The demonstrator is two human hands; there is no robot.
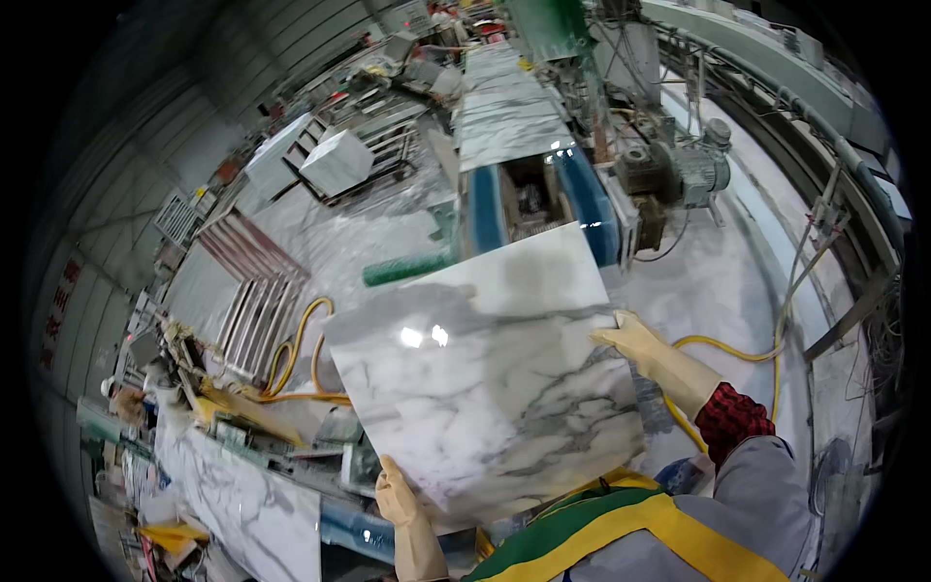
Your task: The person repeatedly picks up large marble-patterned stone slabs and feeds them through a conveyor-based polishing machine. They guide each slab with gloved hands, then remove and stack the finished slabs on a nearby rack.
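Note:
A large polished marble slab (485, 388), white with grey veins, is held up in front of me, tilted, its surface reflecting bright lights. My left hand (396, 495), in a cream rubber glove, grips its lower left edge. The gloved right hand (630, 339) is closed on the right edge, higher up; its fingertips are partly behind the stone. Beyond the slab's far corner runs a roller line with blue belts (485, 209), carrying more veined marble slabs (509, 116). My yellow and green apron (582, 529) shows below.
Another marble slab (247, 495) lies at the lower left, beside a blue belt. A yellow hose (722, 344) loops across the floor at right, near an electric motor (700, 177). Metal racks (254, 325), a green tube (407, 269) and a white stone block (337, 163) stand left.

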